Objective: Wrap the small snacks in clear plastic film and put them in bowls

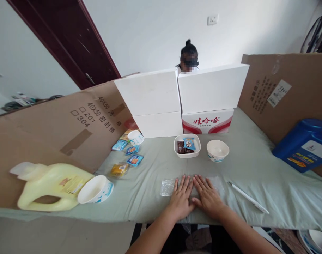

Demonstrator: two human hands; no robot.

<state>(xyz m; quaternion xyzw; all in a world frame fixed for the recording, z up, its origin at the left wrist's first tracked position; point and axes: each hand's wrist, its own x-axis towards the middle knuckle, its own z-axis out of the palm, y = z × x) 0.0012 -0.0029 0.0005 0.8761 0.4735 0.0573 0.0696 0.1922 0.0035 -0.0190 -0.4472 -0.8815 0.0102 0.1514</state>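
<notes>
A clear plastic bag point(167, 187) lies flat near the front edge of the cloth-covered table. My left hand point(182, 196) rests flat on it, fingers stretched out. Beside it, my right hand point(207, 197) also presses flat on the plastic, fingers spread. Much of the bag is hidden beneath both hands. Beyond them stands a white square container point(176, 151) with a dark brown packet point(181, 147) and a light blue packet point(188, 143) in it. To its right is a white paper bowl point(218, 150). A white pen point(248, 197) lies right of my right hand.
Yellow jug point(52, 176) lies on its side at left, by a tilted paper bowl point(93, 190). Several snack packets point(134, 159) lie beyond. White boxes point(158, 91) and cardboard panels point(287, 91) wall the table. A blue bottle point(306, 144) leans right. A person point(188, 58) is behind the boxes.
</notes>
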